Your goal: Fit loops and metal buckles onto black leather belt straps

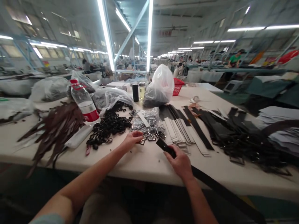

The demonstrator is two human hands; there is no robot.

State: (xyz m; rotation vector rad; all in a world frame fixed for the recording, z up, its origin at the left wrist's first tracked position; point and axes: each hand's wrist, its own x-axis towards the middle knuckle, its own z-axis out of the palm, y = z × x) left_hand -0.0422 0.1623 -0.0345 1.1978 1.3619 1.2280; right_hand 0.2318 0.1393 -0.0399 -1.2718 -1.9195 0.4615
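The strap (163,145) shows black to me, and the buckles (151,137) read silvery and dark. I see cream across the tabletop (144,169), white on the stacked strips (173,129), deep brown on the heaped strips (62,121), black on the loops (111,123). The clear bottle (80,97) has a red cap (73,82) and a red-and-white label (91,116); the basket (178,87) is red.

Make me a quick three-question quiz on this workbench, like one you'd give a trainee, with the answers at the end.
1. True or false: the right hand holds a black strap.
2. Which is nearest the left hand?
A) basket
B) paper stack
C) buckles
3. Fill in the blank: the bottle has a ____ cap.

Key: 1. True. 2. C. 3. red.
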